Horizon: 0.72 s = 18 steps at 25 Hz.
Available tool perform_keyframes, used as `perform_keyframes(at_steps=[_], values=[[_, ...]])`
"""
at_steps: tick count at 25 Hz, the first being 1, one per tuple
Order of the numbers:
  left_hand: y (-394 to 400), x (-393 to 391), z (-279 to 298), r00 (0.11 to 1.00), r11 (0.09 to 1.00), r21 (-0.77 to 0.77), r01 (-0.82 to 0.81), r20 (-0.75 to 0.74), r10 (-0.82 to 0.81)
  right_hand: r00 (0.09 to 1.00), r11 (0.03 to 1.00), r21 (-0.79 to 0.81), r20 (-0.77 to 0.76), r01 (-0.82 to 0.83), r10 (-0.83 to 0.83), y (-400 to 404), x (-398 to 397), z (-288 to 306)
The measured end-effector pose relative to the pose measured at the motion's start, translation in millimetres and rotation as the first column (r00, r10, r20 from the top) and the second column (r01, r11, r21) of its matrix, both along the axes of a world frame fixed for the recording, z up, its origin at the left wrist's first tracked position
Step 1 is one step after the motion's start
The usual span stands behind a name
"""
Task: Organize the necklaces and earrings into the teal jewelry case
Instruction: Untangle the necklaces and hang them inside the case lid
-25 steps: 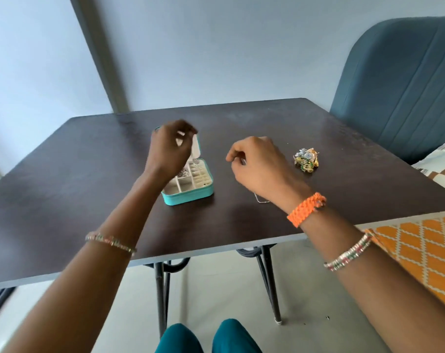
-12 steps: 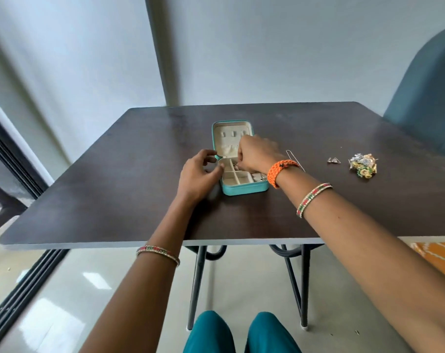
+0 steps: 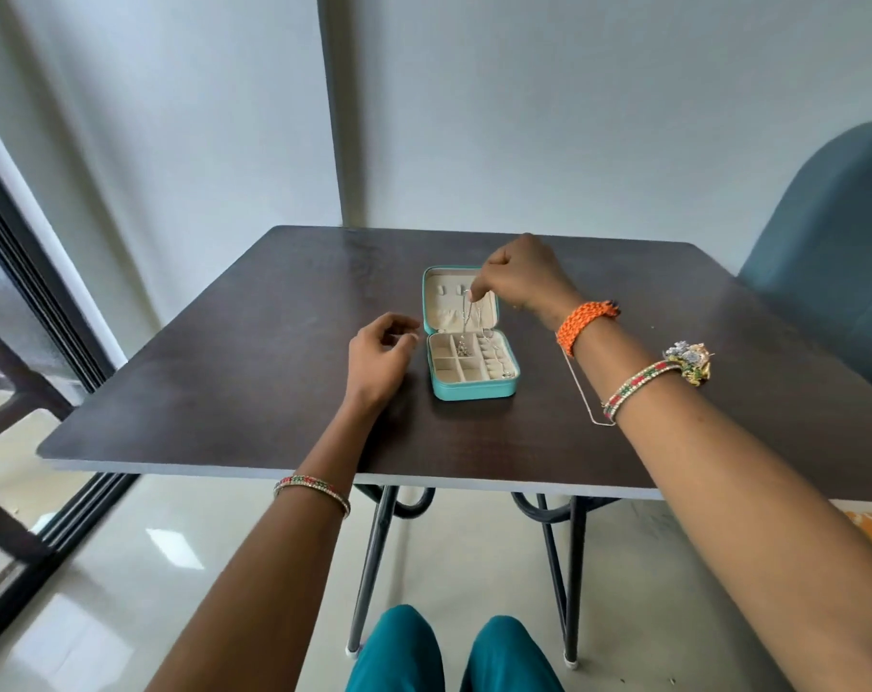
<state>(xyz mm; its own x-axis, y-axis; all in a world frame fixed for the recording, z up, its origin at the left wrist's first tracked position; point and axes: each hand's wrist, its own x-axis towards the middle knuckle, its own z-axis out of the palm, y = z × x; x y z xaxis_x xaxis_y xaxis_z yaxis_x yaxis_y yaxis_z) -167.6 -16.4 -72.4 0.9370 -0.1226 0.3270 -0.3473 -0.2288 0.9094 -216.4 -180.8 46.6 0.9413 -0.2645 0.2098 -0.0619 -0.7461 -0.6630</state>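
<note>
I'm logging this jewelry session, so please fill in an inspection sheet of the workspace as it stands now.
Surface: dark table, no spills seen.
Job's things: teal case open, lid laid back; thin chain dangling into a rear compartment; second chain on the table right of the case; jewelry pile further right.
Clutter: nothing seen.
Hands: right hand above the lid, pinching the dangling chain; left hand beside the case, fingers loosely curled, holding nothing.
Cables: nothing seen.
Surroundings: blue chair at right, pale wall behind, dark frame at left, glossy floor.
</note>
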Motion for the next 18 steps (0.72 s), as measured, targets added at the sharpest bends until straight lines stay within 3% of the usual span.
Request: perform_keyframes(at_steps=[4, 7, 9, 11, 16, 18], values=[[-4.6, -15.7, 13.2, 0.999, 0.995, -0.096, -0.019, -0.046, 0.015, 0.999, 0.927, 0.372, 0.041, -0.043, 0.029, 1.6, -18.5, 25.0], [-19.1, -26.2, 51.5, 0.983, 0.975, -0.145, 0.169, -0.040, -0.177, 0.998, 0.831, 0.553, 0.039, -0.068, 0.055, 5.0, -28.0, 50.5], [-28.9, -35.3, 77.5, 0.948, 0.946, -0.093, 0.312, -0.032, -0.316, 0.996, 0.776, 0.624, 0.074, -0.092, 0.058, 10.4, -32.9, 62.5], [-35.8, -48.9, 92.6, 0.932, 0.929, -0.085, 0.360, -0.023, -0.363, 0.993, 0.730, 0.675, 0.104, -0.107, 0.049, 16.2, -36.1, 69.0], [-22.9, -72.8, 105.5, 0.935, 0.849, -0.447, 0.283, -0.068, -0.347, 0.977, 0.624, 0.781, 0.137, -0.005, -0.163, 12.8, -46.7, 75.6], [-12.8, -77.2, 110.4, 0.943, 0.827, -0.507, 0.243, -0.076, -0.324, 0.967, 0.494, 0.868, 0.169, -0.055, -0.189, 7.4, -51.8, 73.6]])
